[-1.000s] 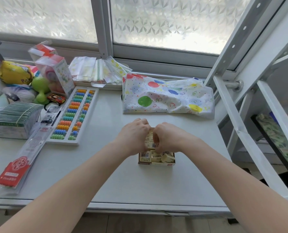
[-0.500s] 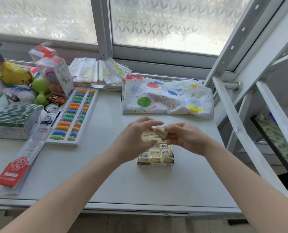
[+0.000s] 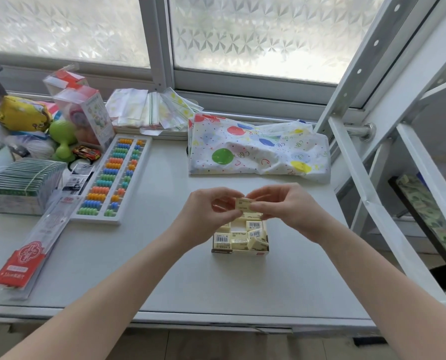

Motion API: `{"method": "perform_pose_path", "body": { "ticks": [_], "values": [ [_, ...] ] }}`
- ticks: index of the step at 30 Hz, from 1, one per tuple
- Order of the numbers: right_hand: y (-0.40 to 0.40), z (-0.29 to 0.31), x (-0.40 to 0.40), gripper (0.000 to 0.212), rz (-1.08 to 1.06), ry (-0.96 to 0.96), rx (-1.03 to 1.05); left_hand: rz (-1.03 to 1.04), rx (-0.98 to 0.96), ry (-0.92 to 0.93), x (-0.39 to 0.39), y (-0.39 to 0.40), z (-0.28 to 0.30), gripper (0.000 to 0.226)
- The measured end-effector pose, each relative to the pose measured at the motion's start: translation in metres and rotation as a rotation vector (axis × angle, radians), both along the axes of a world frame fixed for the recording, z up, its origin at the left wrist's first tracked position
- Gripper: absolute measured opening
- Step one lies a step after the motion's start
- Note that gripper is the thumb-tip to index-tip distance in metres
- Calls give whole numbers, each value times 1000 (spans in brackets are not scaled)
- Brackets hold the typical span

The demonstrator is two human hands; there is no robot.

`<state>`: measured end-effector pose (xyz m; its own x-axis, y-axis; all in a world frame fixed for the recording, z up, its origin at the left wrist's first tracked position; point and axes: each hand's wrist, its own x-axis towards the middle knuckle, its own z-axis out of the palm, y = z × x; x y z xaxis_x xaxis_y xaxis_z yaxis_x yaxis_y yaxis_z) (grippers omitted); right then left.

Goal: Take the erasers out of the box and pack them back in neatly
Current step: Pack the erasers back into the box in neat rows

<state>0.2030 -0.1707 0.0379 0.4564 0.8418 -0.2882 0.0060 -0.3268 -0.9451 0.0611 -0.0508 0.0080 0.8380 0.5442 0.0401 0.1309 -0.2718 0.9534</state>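
A small open box (image 3: 222, 251) sits mid-table, holding several pale yellow erasers (image 3: 238, 240) with barcode labels, some lying askew. Just above the box, one eraser (image 3: 243, 204) is held in the air between both hands. My left hand (image 3: 207, 213) pinches its left end and my right hand (image 3: 284, 207) pinches its right end. The far part of the box is hidden behind my fingers.
A colourful abacus (image 3: 112, 178) lies to the left, with a red-labelled long pack (image 3: 32, 245), a stack of green packets (image 3: 21, 184) and toys (image 3: 60, 137) beyond. A balloon-print bag (image 3: 258, 152) lies behind the box. A white frame (image 3: 367, 203) runs along the right.
Both hands lifted from the box with one eraser. It is now held level between the two hands, slightly higher than half a second ago.
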Motion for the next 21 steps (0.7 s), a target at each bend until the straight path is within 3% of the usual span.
{"method": "perform_pose_path", "body": {
  "ticks": [4,6,8,12,13,16,21],
  "values": [
    [3,-2,-14,12,-164,64,107,133,-675,-144,1,-7,3,26],
    [3,-6,-23,13,-211,77,127,210,-786,-174,1,-12,1,19],
    [1,-7,-28,16,-162,-43,98,232,-729,-127,1,-12,0,14],
    [-6,4,-14,49,110,-741,24,146,-551,41,1,0,3,15],
    [-5,7,-12,51,223,-832,33,120,-515,71,2,2,3,16],
    [-1,5,-10,39,401,-955,45,60,-450,117,5,4,4,17],
    [4,-9,-16,23,152,-952,39,-11,-401,126,6,4,3,14]
  ]
}}
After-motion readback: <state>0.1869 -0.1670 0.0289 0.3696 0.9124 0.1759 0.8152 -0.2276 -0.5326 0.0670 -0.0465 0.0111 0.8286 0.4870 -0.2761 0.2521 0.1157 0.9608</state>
